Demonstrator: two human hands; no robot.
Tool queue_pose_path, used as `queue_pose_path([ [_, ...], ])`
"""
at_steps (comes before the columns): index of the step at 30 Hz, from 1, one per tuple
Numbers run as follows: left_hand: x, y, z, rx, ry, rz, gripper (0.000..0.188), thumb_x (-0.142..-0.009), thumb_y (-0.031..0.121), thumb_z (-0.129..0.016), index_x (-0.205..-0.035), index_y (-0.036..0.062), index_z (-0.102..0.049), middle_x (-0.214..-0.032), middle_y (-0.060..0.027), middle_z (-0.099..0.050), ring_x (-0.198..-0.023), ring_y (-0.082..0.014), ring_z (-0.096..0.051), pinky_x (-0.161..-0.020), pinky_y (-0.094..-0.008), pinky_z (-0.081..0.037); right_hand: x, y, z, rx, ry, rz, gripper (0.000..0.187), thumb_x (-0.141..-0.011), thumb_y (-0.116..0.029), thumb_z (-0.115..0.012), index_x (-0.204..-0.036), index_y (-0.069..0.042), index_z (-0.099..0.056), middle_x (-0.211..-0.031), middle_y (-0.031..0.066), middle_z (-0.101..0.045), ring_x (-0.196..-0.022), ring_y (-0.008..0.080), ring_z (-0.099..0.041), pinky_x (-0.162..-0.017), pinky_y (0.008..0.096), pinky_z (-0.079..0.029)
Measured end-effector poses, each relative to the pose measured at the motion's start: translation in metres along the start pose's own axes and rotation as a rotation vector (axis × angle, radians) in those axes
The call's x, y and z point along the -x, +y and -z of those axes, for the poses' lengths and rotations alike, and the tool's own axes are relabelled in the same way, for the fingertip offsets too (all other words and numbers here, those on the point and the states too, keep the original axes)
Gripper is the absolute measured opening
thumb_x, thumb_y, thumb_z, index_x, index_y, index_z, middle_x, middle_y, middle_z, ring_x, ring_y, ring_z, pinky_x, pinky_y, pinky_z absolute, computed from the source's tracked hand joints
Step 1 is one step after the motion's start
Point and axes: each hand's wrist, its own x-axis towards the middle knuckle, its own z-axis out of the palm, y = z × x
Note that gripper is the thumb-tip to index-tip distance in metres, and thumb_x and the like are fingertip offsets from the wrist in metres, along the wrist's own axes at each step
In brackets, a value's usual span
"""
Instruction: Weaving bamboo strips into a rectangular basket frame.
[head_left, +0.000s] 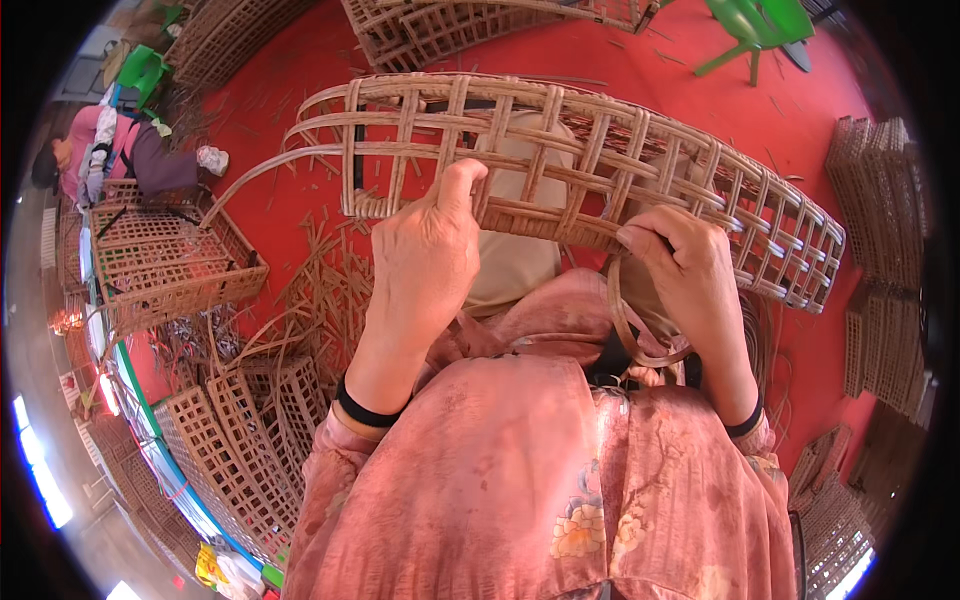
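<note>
Across my lap lies a long openwork wicker basket (pixel 570 190), its side turned up towards me and woven from brown rattan-like strips. My left hand (pixel 430 245) is closed on the basket's near edge, the index finger bent over the lattice. My right hand (pixel 690 265) pinches the same edge farther right, its thumb pressed against the rim. A loose curved strip (pixel 622 310) hangs in a loop just below my right hand. At the basket's left end, long strip ends (pixel 270 165) stick out unwoven. My fingertips behind the weave are hidden.
Loose strips (pixel 320 300) lie heaped on the red floor (pixel 300 80) to my left. Woven baskets (pixel 240 430) are stacked at lower left, more panels (pixel 880 200) at right. A green plastic chair (pixel 750 30) stands far right. Another person (pixel 160 150) sits at far left by a basket.
</note>
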Motion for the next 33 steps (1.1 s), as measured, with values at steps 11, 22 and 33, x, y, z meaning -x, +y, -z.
queue_pose_path([
  [11, -0.002, -0.032, 0.013, 0.338, 0.229, 0.104, 0.017, -0.087, -0.003, -0.066, -0.101, 0.0074, -0.067, -0.088, -0.0081, -0.065, -0.075, -0.0223, -0.067, -0.067, -0.0311, -0.053, 0.005, -0.005, 0.007, 0.056, -0.018, -0.021, 0.014, -0.089, -0.014, -0.067, -0.089, 0.0, -0.068, -0.082, 0.0151, -0.066, -0.075, 0.0339, -0.065, -0.068, 0.039, -0.05],
  [22, -0.006, -0.042, 0.021, 0.191, 0.317, 0.087, 0.016, -0.089, -0.002, -0.065, -0.102, 0.007, -0.069, -0.099, -0.0066, -0.062, -0.076, -0.0167, -0.064, -0.065, -0.0304, -0.051, -0.006, -0.011, 0.0, 0.032, -0.04, 0.024, 0.013, -0.088, -0.012, -0.067, -0.089, 0.001, -0.068, -0.083, 0.0149, -0.068, -0.077, 0.0338, -0.066, -0.07, 0.0379, -0.051],
  [33, -0.01, -0.066, 0.033, 0.557, 0.014, 0.295, 0.016, -0.091, 0.002, -0.062, -0.107, 0.0049, -0.063, -0.09, -0.0072, -0.071, -0.076, -0.0147, -0.068, -0.07, -0.0283, -0.053, -0.008, -0.018, -0.015, 0.164, 0.016, 0.094, 0.013, -0.09, -0.014, -0.065, -0.089, -0.002, -0.067, -0.081, 0.0149, -0.065, -0.078, 0.0363, -0.065, -0.069, 0.0425, -0.05],
])
